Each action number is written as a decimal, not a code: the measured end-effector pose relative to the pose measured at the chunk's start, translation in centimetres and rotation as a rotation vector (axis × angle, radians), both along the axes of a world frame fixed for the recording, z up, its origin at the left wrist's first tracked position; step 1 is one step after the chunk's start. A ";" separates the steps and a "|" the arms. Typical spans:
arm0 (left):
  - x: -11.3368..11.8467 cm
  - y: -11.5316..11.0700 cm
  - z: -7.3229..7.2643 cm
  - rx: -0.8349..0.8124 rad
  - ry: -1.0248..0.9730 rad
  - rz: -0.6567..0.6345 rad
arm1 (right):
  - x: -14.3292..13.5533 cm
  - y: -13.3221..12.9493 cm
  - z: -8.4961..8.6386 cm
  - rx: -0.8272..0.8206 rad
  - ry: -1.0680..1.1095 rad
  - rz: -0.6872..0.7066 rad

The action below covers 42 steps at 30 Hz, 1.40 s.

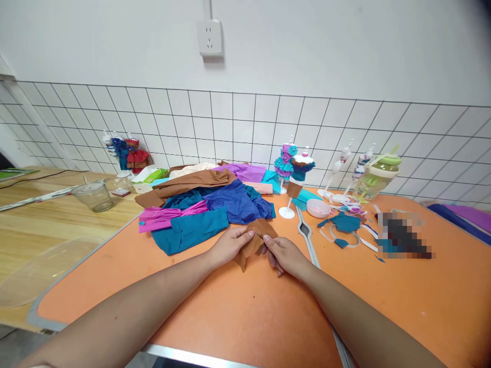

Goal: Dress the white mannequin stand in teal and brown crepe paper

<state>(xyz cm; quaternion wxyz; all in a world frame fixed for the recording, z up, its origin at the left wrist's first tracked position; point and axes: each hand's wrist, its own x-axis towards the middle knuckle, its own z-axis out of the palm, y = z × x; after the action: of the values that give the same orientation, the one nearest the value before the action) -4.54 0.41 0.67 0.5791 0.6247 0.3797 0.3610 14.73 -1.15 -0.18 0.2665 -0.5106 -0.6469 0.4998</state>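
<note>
A piece of brown crepe paper (253, 246) is held over the middle of the orange table (230, 312). My left hand (229, 246) pinches its left side, thumb on top. On the right, my right hand (283, 254) is closed at the paper's edge around a thin dark tool, whose tip lies against the paper; its exact shape is hard to make out. Just behind my hands lies a pile of crumpled sheets: blue (240, 202), teal (192, 230), brown (192, 185) and pink (164, 217). A dressed figure on a white stand (286, 212) is behind my right hand.
Further right are a pink bowl (318, 208), teal scraps (345, 222), a green-lidded bottle (378, 179) and a blurred dark object (406, 236). A glass cup (95, 197) and more figures (132, 156) stand at the left. A metal strip (307, 235) crosses the table.
</note>
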 end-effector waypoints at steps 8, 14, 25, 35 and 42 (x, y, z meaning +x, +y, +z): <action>0.3 -0.3 0.0 -0.024 -0.023 -0.015 | -0.4 -0.1 0.4 0.099 -0.076 -0.063; 0.5 -0.4 0.2 -0.069 -0.060 -0.002 | -0.2 0.1 0.9 0.173 -0.115 -0.049; 0.3 0.0 -0.2 0.014 -0.061 0.040 | 0.1 0.7 0.4 0.204 -0.057 -0.046; 0.0 0.4 -0.7 0.063 0.027 0.049 | -0.2 0.2 0.4 0.027 0.016 -0.002; 0.1 -0.1 0.1 0.139 0.124 0.049 | -0.2 0.4 0.0 0.000 0.051 0.009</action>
<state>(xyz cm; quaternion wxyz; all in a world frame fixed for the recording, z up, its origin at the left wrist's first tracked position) -4.47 0.26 0.73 0.5009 0.6750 0.4041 0.3609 14.55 -0.79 -0.14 0.2805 -0.4948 -0.6424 0.5136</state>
